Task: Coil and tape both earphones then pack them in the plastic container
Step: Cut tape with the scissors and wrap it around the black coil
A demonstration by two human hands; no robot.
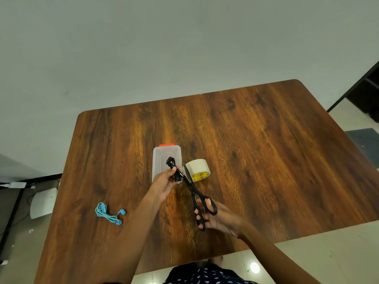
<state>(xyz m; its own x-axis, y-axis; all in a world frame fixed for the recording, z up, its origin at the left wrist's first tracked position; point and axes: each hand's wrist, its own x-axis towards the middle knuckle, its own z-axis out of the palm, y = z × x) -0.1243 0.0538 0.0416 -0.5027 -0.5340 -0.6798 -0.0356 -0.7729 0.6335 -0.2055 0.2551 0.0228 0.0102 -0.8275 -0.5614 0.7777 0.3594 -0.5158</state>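
My left hand (164, 184) pinches a coiled black earphone (173, 168) and holds it above the clear plastic container (162, 155), whose lid has a red clip at its far end. My right hand (217, 217) grips black scissors (195, 193) with fingers through the handles; the blade tips reach up beside the black coil. A roll of beige tape (198, 168) stands just right of the container, touching the scissor blades in view. A coiled blue earphone (108, 214) lies on the table at the left.
The brown wooden table (266, 150) ends at a wall behind. Its near edge is close to my body. On the floor at the left are a white object (43, 202) and cables.
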